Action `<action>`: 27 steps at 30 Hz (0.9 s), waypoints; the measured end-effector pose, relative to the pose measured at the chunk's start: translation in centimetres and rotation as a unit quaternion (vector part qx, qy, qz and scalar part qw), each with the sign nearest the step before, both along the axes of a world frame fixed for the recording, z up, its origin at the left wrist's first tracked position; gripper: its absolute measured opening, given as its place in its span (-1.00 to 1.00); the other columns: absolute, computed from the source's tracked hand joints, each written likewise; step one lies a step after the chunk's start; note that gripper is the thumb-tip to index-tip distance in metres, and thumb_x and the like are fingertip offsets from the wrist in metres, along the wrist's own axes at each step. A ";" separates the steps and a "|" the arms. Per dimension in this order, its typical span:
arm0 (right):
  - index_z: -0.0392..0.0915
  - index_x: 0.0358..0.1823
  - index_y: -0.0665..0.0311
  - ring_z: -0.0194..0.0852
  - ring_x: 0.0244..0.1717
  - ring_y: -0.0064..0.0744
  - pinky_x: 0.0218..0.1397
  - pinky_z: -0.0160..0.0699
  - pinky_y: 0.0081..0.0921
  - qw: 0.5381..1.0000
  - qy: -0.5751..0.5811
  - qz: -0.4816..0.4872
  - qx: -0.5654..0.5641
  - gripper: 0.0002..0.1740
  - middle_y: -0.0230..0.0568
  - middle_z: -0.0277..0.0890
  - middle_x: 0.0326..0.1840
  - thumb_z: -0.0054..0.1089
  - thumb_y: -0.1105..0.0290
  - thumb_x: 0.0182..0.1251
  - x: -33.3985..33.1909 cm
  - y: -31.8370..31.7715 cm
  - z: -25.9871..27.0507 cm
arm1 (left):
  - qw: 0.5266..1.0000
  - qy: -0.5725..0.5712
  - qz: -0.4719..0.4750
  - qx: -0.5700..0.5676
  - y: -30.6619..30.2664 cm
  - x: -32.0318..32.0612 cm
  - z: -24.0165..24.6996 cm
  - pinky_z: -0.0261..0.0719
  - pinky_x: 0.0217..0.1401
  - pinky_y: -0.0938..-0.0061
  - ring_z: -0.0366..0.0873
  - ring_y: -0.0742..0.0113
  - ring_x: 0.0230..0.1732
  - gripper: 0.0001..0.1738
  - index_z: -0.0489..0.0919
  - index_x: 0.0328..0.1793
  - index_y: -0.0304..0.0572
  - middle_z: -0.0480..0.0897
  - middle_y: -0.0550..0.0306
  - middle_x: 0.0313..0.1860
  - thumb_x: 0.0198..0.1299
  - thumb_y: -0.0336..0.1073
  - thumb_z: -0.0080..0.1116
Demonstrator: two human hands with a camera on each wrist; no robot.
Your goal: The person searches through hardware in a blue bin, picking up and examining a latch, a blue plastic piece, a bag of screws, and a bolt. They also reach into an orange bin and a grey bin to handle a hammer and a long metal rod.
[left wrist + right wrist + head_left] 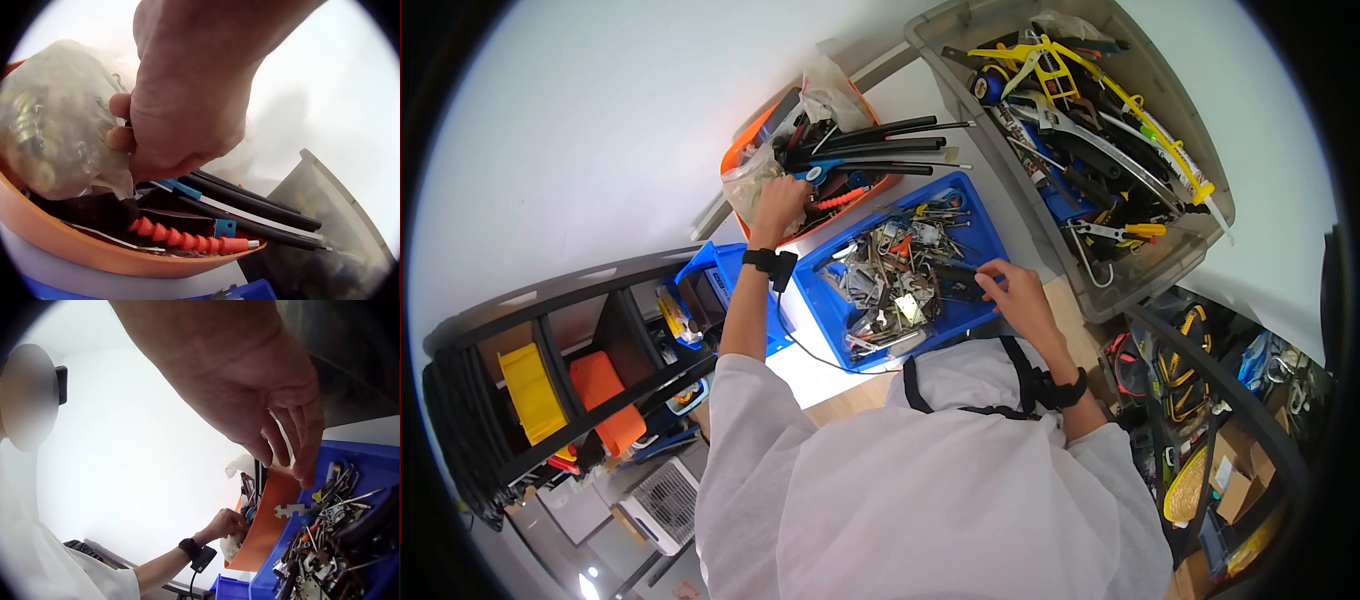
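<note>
My left hand (781, 207) reaches down into the orange bin (733, 165) with its fingers curled. It grips the side of a cloudy plastic bag (59, 125), whose lumpy contents show through. Right under this hand lie black rods (250, 209) and an orange segmented hose (187, 239). Over the right side of the blue bin (820, 335) my right hand (1018, 298) hovers with loosely bent fingers and nothing between them. Below it is a heap of mixed metal hardware (325, 550). A flat grey notched tool (292, 510) shows near the fingertips in the right wrist view.
A large grey bin (1090, 290) full of saws and hand tools stands at the right. Shelving with yellow (535, 390) and orange trays (607, 400) is at the left. A black cable (810, 355) runs from the left wrist across the blue bin's near edge.
</note>
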State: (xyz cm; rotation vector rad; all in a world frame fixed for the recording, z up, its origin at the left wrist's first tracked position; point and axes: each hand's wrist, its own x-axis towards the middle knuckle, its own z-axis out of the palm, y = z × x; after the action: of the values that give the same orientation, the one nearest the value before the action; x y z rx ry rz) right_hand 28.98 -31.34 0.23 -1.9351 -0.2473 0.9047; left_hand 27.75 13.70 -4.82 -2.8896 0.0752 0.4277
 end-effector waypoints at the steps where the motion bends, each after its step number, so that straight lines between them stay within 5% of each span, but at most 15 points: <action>1: 0.64 0.00 0.40 0.73 -0.30 -0.41 -0.41 0.68 -0.52 1.000 0.001 -0.001 0.001 -0.75 -0.14 0.71 -0.18 0.22 0.36 0.46 -0.1 0.0 0.0 | 1.000 0.001 -0.001 0.001 0.2 0.0 -0.3 0.64 -0.30 0.15 0.71 0.04 -0.33 -0.89 0.74 -0.34 0.04 0.68 0.01 -0.43 0.14 -0.25 0.22; 10: 0.64 -0.02 0.41 0.73 -0.31 -0.41 -0.41 0.68 -0.51 1.000 -0.001 -0.007 0.009 -0.76 -0.14 0.71 -0.19 0.22 0.37 0.45 -0.1 -0.1 -0.1 | 0.999 -0.024 0.040 -0.010 1.0 0.7 -0.4 0.63 -0.26 0.11 0.70 -0.01 -0.30 -0.87 0.73 -0.33 -0.04 0.69 -0.01 -0.38 0.06 -0.20 0.34; 16: 0.64 -0.02 0.40 0.73 -0.33 -0.42 -0.40 0.68 -0.51 0.999 -0.046 0.008 -0.010 -0.76 -0.13 0.71 -0.24 0.22 0.36 0.46 0.1 -0.7 -1.1 | 0.979 -0.085 0.175 -0.069 -2.1 -1.5 4.5 0.64 -0.23 0.11 0.73 -0.08 -0.24 -0.69 0.79 -0.15 0.06 0.74 -0.06 -0.33 0.13 0.04 0.37; 20: 0.64 -0.04 0.39 0.73 -0.35 -0.30 -0.31 0.65 -0.41 0.998 -0.064 0.006 -0.026 -0.75 -0.08 0.73 -0.25 0.22 0.33 0.45 0.3 -0.9 -1.1 | 0.952 -0.136 0.271 -0.048 -4.4 -5.5 6.7 0.64 -0.28 0.16 0.73 -0.03 -0.33 -0.58 0.79 -0.05 0.06 0.75 -0.03 -0.41 0.24 0.16 0.27; 22: 0.65 -0.07 0.38 0.72 -0.36 -0.19 -0.22 0.62 -0.32 0.996 -0.083 0.010 -0.027 -0.75 -0.03 0.74 -0.23 0.23 0.31 0.44 0.1 -1.1 -1.1 | 0.904 -0.142 0.374 -0.149 -6.0 -8.2 8.6 0.63 -0.32 0.22 0.74 0.09 -0.40 -0.58 0.78 -0.03 0.03 0.73 0.08 -0.54 0.28 0.15 0.24; 27: 0.65 -0.06 0.39 0.73 -0.36 -0.16 -0.22 0.62 -0.33 0.997 -0.069 0.007 -0.035 -0.74 0.00 0.72 -0.27 0.25 0.32 0.42 0.2 -0.9 -0.9 | 0.835 -0.160 0.490 -0.191 -8.9 -15.7 5.9 0.62 -0.36 0.34 0.72 0.23 -0.52 -0.57 0.81 -0.11 -0.04 0.71 0.17 -0.61 0.36 0.12 0.18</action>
State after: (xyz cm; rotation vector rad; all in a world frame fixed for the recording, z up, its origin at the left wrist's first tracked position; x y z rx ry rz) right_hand 29.17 -32.28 -0.63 -2.0663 -0.3145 0.7986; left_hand 12.06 4.77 1.04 -3.0867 -1.5834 0.0443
